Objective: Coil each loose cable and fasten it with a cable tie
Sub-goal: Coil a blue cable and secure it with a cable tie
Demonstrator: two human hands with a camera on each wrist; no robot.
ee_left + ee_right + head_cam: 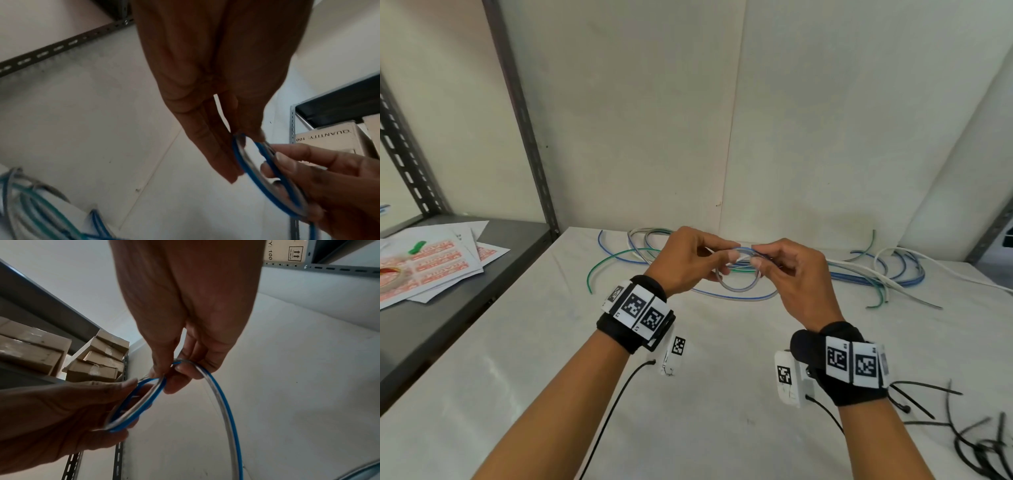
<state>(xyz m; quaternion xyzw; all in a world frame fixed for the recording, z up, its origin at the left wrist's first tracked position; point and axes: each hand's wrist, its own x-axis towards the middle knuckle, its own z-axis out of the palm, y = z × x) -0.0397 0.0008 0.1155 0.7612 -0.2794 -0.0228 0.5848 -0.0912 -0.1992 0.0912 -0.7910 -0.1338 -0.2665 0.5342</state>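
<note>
Cable coil apparently pinched by both hands.

left hand fingers pinch blue cable coil; right hand holds coil's other side.

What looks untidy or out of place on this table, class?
Loose cables lie tangled along the back of the table, still uncoiled. Black cable ties are scattered at the right edge. Nothing looks damaged or spilled.

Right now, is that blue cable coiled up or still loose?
Partly coiled: the blue cable forms small loops between both hands, its tail still trailing on the table.
</note>
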